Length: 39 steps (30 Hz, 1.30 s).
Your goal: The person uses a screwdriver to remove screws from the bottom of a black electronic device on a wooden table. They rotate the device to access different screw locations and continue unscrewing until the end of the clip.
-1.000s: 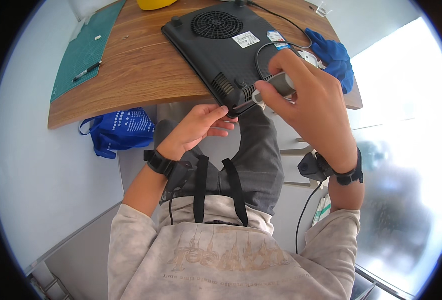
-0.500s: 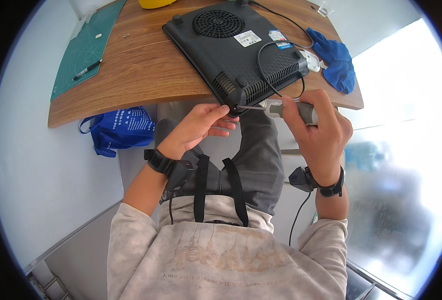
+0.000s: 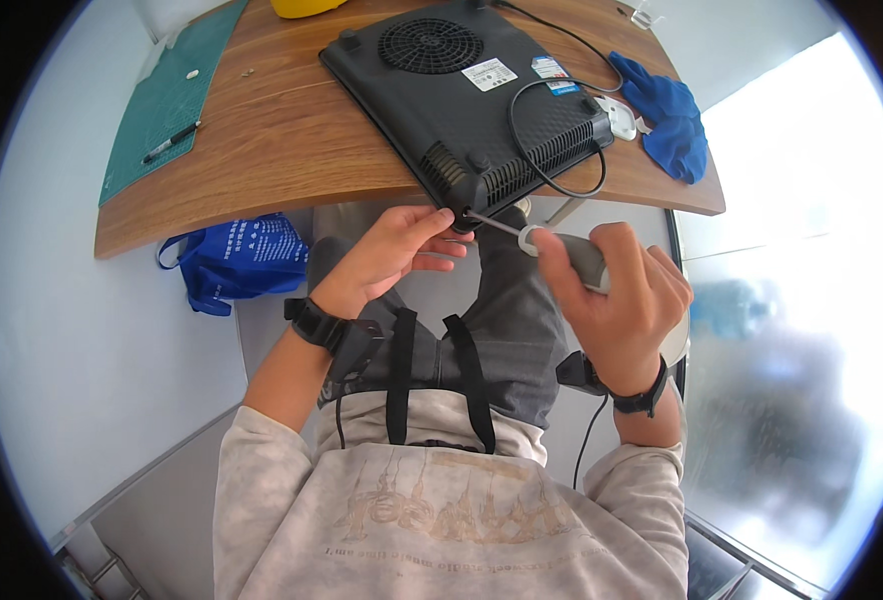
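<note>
A black induction cooker lies upside down on the table, its round fan grille and vents facing up. One corner juts past the table's near edge. My left hand grips that corner, thumb against its side and the other fingers spread beneath. In my right hand is a screwdriver with a grey handle, held from the right. Its thin shaft points up and left, with the tip at a hole in the corner. The screw itself is too small to make out.
The cooker's black power cord loops across its right side. Blue cloth and a white object lie to the right. At left is a green cutting mat with a pen. A blue bag hangs below the table.
The screwdriver's handle has swung down and toward me with my right hand, so the shaft now slants up to the corner. My left hand stays at the corner.
</note>
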Tool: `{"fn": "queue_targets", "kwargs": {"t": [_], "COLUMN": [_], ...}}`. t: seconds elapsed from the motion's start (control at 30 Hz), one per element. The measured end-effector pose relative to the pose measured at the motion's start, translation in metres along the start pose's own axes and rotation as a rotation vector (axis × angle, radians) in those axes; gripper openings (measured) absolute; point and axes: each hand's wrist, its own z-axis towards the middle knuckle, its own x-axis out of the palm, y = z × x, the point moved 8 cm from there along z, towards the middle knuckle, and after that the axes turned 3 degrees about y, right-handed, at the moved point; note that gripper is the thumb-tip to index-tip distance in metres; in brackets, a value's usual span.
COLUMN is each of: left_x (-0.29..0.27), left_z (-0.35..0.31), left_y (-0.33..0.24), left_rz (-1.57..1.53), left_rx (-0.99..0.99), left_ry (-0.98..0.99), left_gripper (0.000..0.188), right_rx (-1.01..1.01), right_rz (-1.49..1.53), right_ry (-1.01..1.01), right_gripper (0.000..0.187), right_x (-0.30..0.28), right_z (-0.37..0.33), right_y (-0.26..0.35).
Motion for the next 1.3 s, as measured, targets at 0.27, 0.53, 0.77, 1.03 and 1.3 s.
{"fn": "queue_targets", "kwargs": {"t": [0.27, 0.53, 0.77, 1.03, 1.3], "left_x": [0.002, 0.0, -0.001, 0.0, 0.0], "left_z": [0.0, 0.0, 0.002, 0.0, 0.001], "left_y": [-0.001, 0.0, 0.001, 0.0, 0.0], "left_rz": [0.006, 0.007, 0.003, -0.013, 0.008], "left_rx": [0.003, -0.004, -0.007, 0.0, -0.006], "left_ry": [0.005, -0.008, 0.003, 0.016, 0.012], "left_gripper": [0.036, 0.036, 0.035, 0.036, 0.036], "right_rx": [0.018, 0.142, 0.141, 0.108, -0.016], "right_rz": [0.098, 0.474, 0.313, 0.413, 0.304], "right_ry": [0.145, 0.316, 0.393, 0.268, 0.215], "right_gripper": [0.027, 0.036, 0.029, 0.025, 0.025], "right_x": [0.004, 0.019, 0.035, 0.022, 0.01], "right_z": [0.006, 0.025, 0.047, 0.032, 0.013], "right_y": [0.008, -0.004, -0.027, -0.02, 0.0]}}
